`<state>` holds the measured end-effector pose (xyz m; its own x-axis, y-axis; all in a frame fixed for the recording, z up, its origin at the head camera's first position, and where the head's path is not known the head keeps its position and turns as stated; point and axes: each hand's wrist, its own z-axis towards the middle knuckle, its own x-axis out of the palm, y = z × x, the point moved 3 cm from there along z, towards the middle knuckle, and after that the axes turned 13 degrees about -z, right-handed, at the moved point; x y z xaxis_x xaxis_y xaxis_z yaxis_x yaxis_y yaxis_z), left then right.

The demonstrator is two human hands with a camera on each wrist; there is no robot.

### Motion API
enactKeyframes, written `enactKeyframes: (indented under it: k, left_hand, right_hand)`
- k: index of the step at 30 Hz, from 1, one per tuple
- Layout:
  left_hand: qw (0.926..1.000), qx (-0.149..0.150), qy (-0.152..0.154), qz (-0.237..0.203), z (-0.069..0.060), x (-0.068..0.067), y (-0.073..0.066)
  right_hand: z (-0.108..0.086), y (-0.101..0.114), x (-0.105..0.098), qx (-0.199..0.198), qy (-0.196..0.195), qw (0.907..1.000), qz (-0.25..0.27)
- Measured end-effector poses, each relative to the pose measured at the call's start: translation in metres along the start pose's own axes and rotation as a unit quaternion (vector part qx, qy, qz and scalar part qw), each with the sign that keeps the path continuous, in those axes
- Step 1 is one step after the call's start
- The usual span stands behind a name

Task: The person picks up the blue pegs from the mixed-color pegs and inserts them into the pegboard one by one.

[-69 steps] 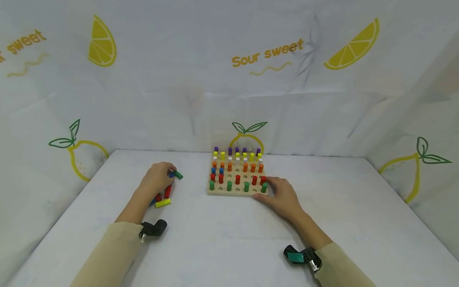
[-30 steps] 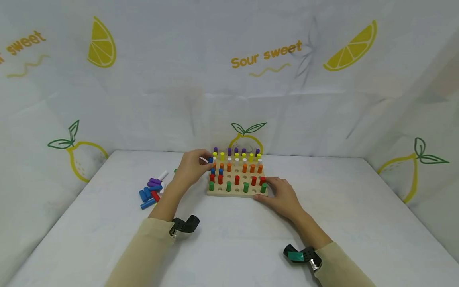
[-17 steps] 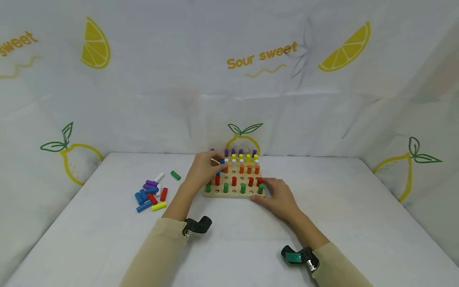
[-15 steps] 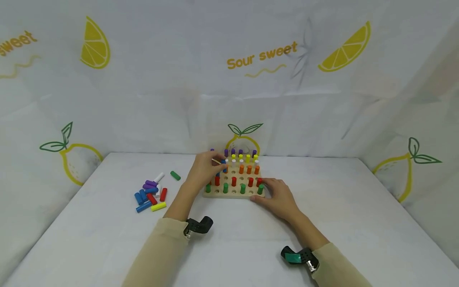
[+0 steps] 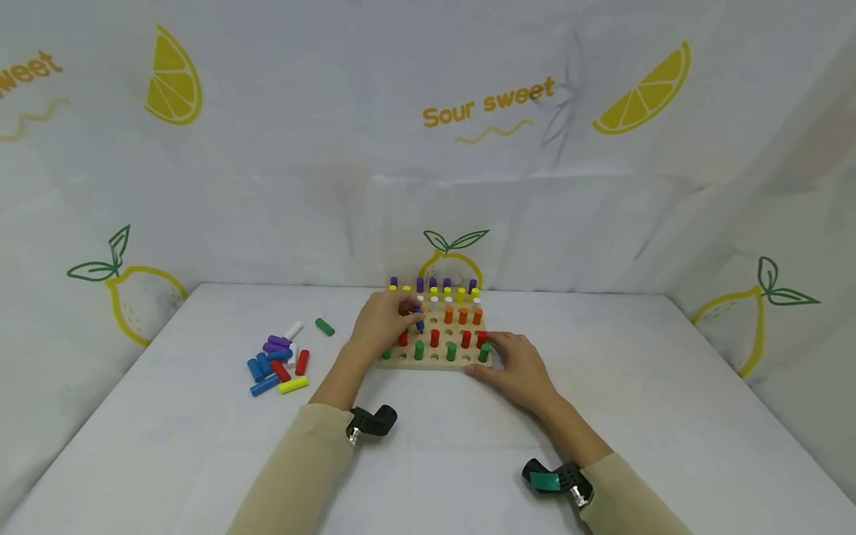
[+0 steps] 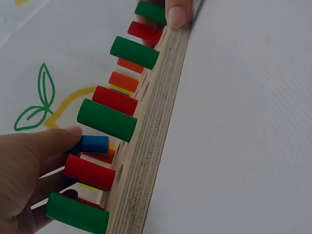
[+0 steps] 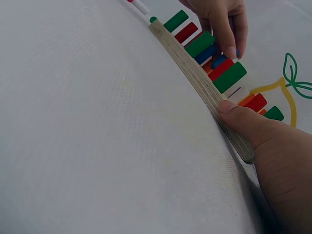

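Across the back, a white cloth [image 5: 301, 186] printed with lemons hangs behind the white surface [image 5: 455, 453]. On the surface sits a wooden pegboard [image 6: 157, 117] bearing rows of upright coloured pegs [image 5: 435, 338]. To its left lies a pile of loose pegs [image 5: 265, 386], a green peg [image 5: 325, 327] apart from them. The right hand [image 5: 524, 371] has its grip on the pegboard's near right corner. Over the pegboard, the left hand [image 5: 383, 323] has its grip clamped on a blue peg [image 6: 95, 144]; whether that peg's lower end is in a hole, I cannot tell.
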<state>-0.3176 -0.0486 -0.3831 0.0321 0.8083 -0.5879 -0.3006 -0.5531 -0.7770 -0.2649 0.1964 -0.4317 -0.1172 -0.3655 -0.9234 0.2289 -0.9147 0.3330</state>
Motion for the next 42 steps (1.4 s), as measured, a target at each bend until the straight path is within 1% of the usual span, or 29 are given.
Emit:
enactKeyframes:
  k: [4, 9, 13, 17, 21, 25, 28, 32, 38, 42]
  left_hand:
    - [1.0000, 0.002, 0.008, -0.005, 0.001, 0.006, 0.007]
    - [0.9999, -0.003, 0.000, -0.013, 0.000, 0.009, 0.012]
    - [0.9998, -0.010, -0.005, -0.014, -0.002, 0.009, 0.012]
    - [0.9999, -0.006, -0.006, -0.006, -0.004, 0.009, 0.011]
    - [0.9999, -0.005, 0.006, 0.013, -0.005, 0.011, 0.007]
    - [0.9996, -0.017, 0.019, 0.011, -0.006, 0.012, 0.007]
    - [0.9995, -0.022, 0.024, 0.002, -0.007, 0.011, 0.008]
    - [0.9994, -0.022, 0.029, -0.001, -0.008, 0.009, 0.010]
    - [0.9993, -0.034, 0.015, -0.007, -0.012, 0.002, 0.012]
    - [0.9990, -0.039, 0.006, -0.021, -0.014, -0.007, 0.013]
  right_hand:
    - [-0.001, 0.000, 0.001, 0.001, 0.001, 1.0000, -0.004]
    - [-0.001, 0.000, 0.001, 0.000, 0.002, 1.0000, -0.005]
    - [-0.002, 0.001, 0.001, -0.003, 0.002, 1.0000, -0.005]
    - [-0.002, 0.002, 0.001, -0.007, 0.001, 1.0000, -0.006]
    - [-0.002, 0.001, 0.002, -0.009, 0.001, 0.9999, -0.010]
    - [-0.003, 0.000, 0.003, -0.006, 0.003, 0.9999, -0.013]
    - [-0.003, 0.000, 0.004, -0.006, 0.004, 0.9999, -0.013]
    - [-0.003, 0.001, 0.004, -0.006, 0.002, 0.9999, -0.012]
    - [-0.001, 0.002, 0.002, -0.010, -0.003, 0.9999, -0.010]
    - [0.000, 0.001, 0.001, -0.006, -0.004, 0.9999, -0.013]
